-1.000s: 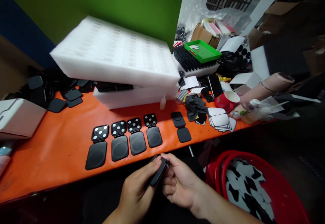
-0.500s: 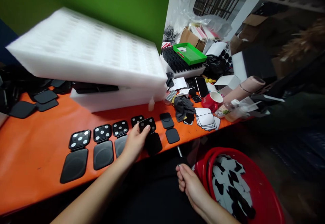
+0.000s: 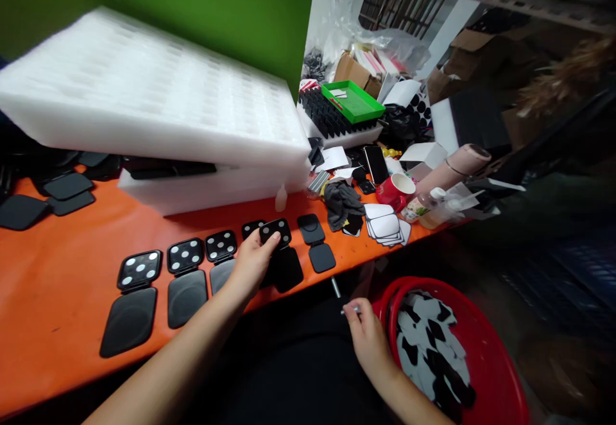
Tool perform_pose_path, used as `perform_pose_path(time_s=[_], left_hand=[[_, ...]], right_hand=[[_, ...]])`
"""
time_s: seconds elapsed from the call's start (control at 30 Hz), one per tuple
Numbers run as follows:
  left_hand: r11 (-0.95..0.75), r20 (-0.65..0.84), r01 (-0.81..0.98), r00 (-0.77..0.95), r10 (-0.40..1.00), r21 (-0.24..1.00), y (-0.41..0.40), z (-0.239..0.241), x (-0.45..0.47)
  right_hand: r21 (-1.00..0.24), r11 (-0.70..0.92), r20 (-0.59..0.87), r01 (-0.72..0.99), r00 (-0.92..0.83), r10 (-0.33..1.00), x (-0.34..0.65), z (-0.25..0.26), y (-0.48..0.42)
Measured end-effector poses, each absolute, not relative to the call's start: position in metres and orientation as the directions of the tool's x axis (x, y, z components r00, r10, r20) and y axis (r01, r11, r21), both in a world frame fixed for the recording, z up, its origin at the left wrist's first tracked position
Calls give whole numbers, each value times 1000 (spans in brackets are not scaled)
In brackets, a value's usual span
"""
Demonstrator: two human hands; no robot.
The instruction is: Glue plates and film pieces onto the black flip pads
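My left hand [image 3: 253,259] is closed on the upper half of a hinged black case [image 3: 276,233], whose face bears silver round dots. The thumb lies over its edge, and the case's lower half [image 3: 289,269] hangs toward the table edge. In front of my lap, my right hand [image 3: 368,335] pinches a small shiny metal piece [image 3: 351,310], too small to make out exactly. A metal rod [image 3: 335,287] juts out below the table edge near it. Several similar hinged cases lie unfolded in a row, among them a dotted one [image 3: 139,269] and a plain one [image 3: 321,258].
White foam blocks [image 3: 158,91] stand on the orange table [image 3: 58,296]. A small bottle [image 3: 281,199], a grey glove [image 3: 342,201], white-faced pads [image 3: 385,225], a red mug [image 3: 395,192] and a pink flask [image 3: 455,167] sit nearby. A red bucket [image 3: 495,354] of scraps stands at lower right.
My right hand has shifted slightly right and turned, showing the small metal piece at its fingertips. My left hand keeps its grip on the case. The whole view has shifted slightly.
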State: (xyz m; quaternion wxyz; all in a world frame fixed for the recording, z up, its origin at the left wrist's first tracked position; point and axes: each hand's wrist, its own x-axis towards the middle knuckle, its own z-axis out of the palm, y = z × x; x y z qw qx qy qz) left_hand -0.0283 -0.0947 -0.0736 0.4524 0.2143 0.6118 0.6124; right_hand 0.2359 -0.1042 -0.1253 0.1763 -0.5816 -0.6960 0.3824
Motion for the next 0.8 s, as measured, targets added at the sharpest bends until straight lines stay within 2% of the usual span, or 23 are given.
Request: perform_pose_path(time_s=[0.2, 0.4, 0.57, 0.7, 0.8], left_hand=[[191, -269, -201, -515, 814, 961, -96, -75, -34], [234, -192, 7, -549, 813, 972, -79, -88, -39], [285, -97, 267, -551, 829, 921, -63, -100, -44], [274, -4, 490, -483, 876, 828, -74, -98, -41], [209, 74, 618, -400, 914, 758, -92, -93, -30]], right_hand=[[-788, -22, -167, 615, -180, 969, 234, -139, -102], [-908, -288, -367, 306, -242, 898, 223, -146, -108], [-850, -510, -522, 135, -352, 777, 209, -141, -87], [-800, -595, -563, 74, -436, 702, 201, -133, -71], [-784, -615, -579, 89, -464, 671, 197, -131, -64]])
